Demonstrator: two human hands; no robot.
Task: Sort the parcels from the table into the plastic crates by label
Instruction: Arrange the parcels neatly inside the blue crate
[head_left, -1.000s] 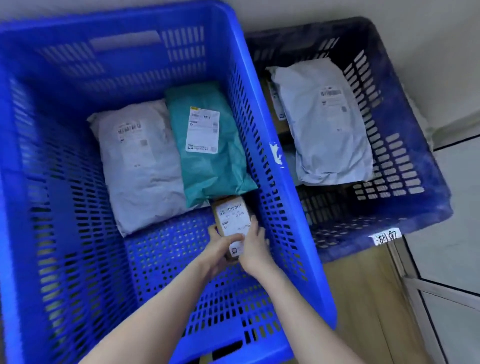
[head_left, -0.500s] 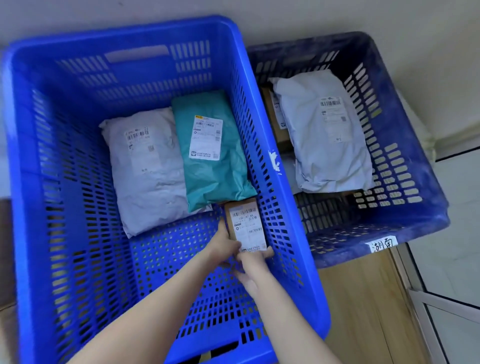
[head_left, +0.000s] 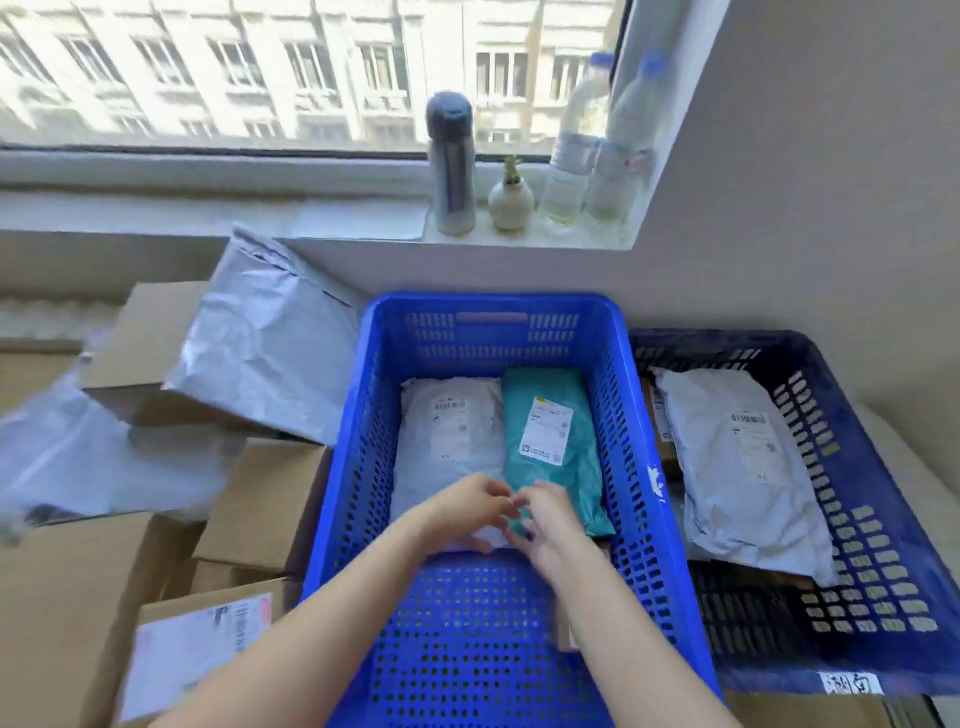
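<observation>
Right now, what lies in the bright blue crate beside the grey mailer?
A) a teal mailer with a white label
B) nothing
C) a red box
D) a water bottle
A: the teal mailer lies flat in the bright blue crate, just right of the grey mailer, with its white label facing up.

Near half of blue crate is lying bare; grey bag & teal bag are filling far half, small box is sitting by rt wall. Boxes are crowding left side.
</observation>
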